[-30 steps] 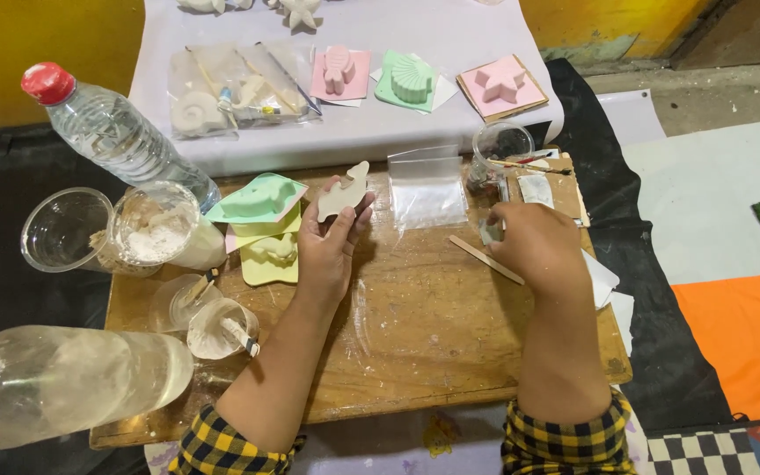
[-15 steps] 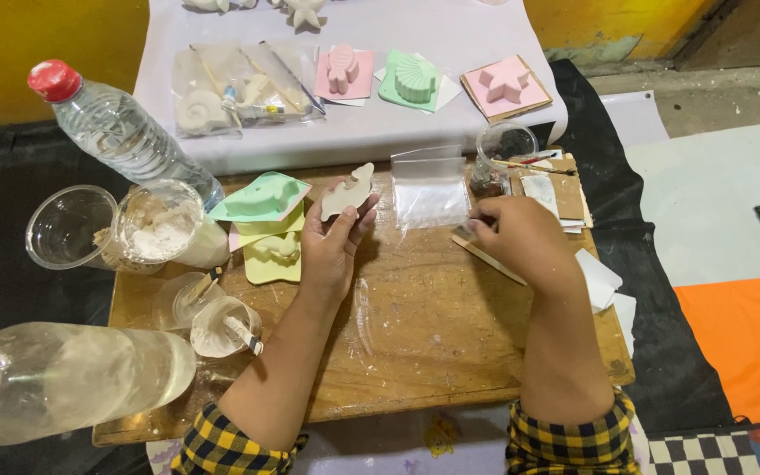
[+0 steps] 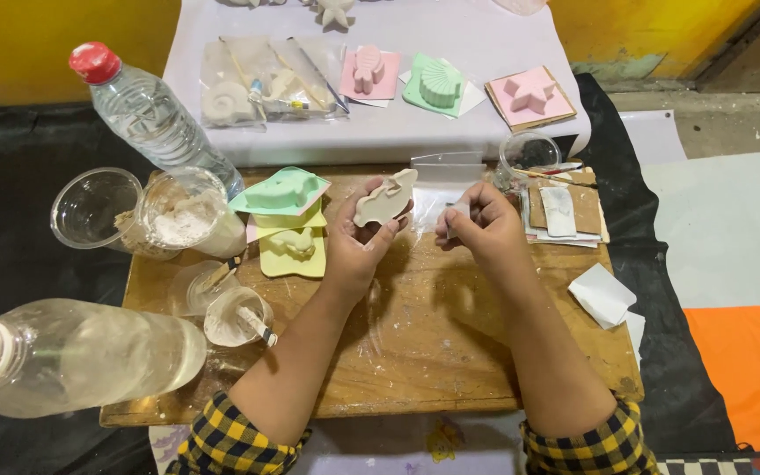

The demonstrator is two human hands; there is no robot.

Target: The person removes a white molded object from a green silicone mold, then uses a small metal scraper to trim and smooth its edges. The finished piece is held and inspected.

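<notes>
My left hand (image 3: 355, 251) holds up a white plaster animal figure (image 3: 386, 197) over the far part of the wooden board (image 3: 415, 352). My right hand (image 3: 481, 224) is just to its right, fingers pinched on a small thin grey piece (image 3: 456, 211); I cannot tell what kind of thing it is. The two hands are close together but the grey piece is a little apart from the figure. A clear plastic bag (image 3: 447, 169) lies behind both hands.
Green mould (image 3: 283, 189) and yellow mould (image 3: 294, 248) lie left of my hands, beside a powder cup (image 3: 185, 218), an empty cup (image 3: 90, 207), and a small cup with a stick (image 3: 237, 317). Two bottles (image 3: 147, 110) (image 3: 90, 352) sit left. A jar (image 3: 529, 154) and sandpaper sheets (image 3: 565, 211) are right.
My right hand left the wooden stick at the right and moved left toward the figure, now pinching a small grey piece. My left hand lifted the figure slightly.
</notes>
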